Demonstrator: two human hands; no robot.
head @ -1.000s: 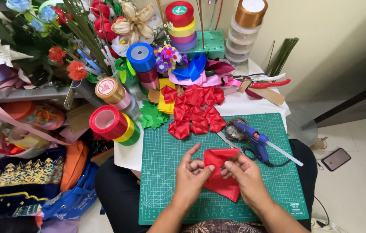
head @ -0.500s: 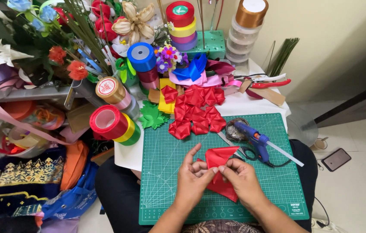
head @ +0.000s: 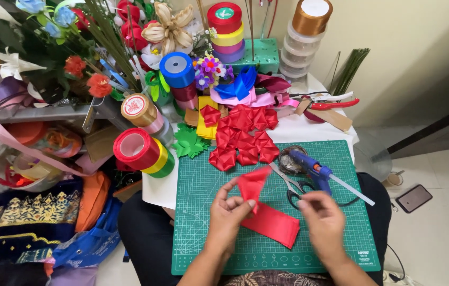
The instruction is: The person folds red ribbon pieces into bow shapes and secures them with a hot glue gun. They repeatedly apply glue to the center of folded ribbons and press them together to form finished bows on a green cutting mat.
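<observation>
My left hand [head: 228,214] pinches a folded red ribbon piece [head: 252,182] and holds it up, point upward, above the green cutting mat [head: 203,233]. A flat strip of red ribbon [head: 273,225] lies on the mat just under it. My right hand [head: 323,226] hovers to the right of the strip, blurred, fingers loosely curled with nothing seen in them, close to the scissors [head: 289,186] and the blue glue gun [head: 314,170]. A pile of folded red ribbon petals [head: 243,139] sits at the mat's far edge.
Ribbon spools [head: 140,151] stack at the left of the mat, and more spools [head: 225,27] stand at the back with artificial flowers [head: 84,74]. Red-handled pliers [head: 330,103] lie at the back right. A phone [head: 414,198] rests on the floor to the right.
Both hands were pressing the red ribbon together on the mat. Now my left hand has lifted the folded piece, and my right hand has let go and moved right.
</observation>
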